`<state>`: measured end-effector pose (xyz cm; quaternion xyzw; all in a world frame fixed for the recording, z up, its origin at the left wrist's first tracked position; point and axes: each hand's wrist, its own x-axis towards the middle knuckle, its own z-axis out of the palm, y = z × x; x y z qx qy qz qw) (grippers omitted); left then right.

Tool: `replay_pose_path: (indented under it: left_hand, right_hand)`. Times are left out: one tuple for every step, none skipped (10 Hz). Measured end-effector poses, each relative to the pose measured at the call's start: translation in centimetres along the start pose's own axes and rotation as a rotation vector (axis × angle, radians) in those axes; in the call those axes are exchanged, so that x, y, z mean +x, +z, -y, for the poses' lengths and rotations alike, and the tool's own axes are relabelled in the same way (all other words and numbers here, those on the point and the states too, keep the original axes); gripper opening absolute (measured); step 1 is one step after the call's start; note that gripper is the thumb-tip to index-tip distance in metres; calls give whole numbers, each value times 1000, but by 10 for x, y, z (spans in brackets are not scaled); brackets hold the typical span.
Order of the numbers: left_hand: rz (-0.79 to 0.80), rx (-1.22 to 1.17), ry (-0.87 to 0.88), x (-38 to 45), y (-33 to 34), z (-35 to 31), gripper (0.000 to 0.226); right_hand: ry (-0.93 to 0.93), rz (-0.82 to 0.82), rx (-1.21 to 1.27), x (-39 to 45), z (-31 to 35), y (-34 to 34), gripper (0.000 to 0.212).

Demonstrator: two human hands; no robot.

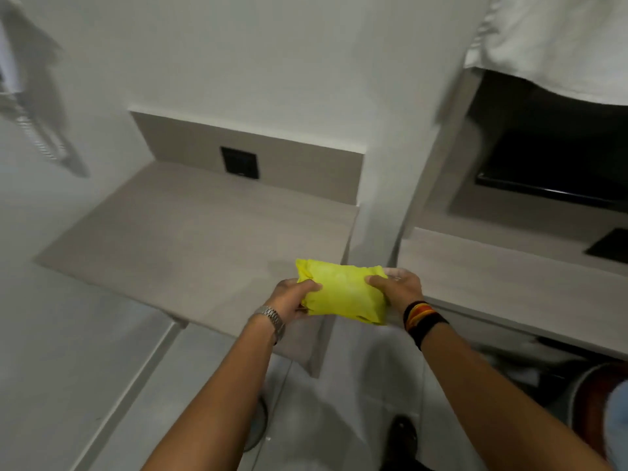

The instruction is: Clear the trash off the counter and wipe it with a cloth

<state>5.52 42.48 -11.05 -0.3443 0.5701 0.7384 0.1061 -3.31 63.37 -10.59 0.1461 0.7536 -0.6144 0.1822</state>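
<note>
Both hands gripped a folded yellow cloth (343, 292), the left hand (292, 299) pinching one end and the right hand (397, 288) the other, probably to square it into a pad, just over the near corner of the bare tabletop (190, 232), its dark wall socket (239, 162) behind.

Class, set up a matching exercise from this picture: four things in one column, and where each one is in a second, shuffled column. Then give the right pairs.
Things:
1. yellow cloth
2. metal watch
3. striped wristband
4. black wall plate

Places:
A. right wrist
B. back panel above the counter
C. between both hands
D. left wrist

Pairs: 1-C, 2-D, 3-A, 4-B
</note>
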Motion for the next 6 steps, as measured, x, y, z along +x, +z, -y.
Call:
replay_pose_path:
  left_hand:
    - [82, 40, -66, 24, 66, 10, 10]
    - [154, 39, -163, 54, 152, 35, 14]
    - [128, -56, -196, 70, 202, 48, 15]
    - [138, -124, -225, 80, 244, 47, 7]
    - [30, 20, -186, 79, 245, 39, 21]
    - [-358, 423, 56, 72, 210, 18, 49]
  right_hand:
    - [-6, -29, -105, 48, 6, -57, 32]
    - [-91, -95, -328, 112, 20, -112, 21]
    - [-182, -102, -516, 148, 28, -126, 13]
    - [-283, -14, -727, 195, 46, -115, 20]
    - [-344, 35, -766, 207, 56, -95, 31]
    - [-507, -42, -779, 201, 41, -79, 46]
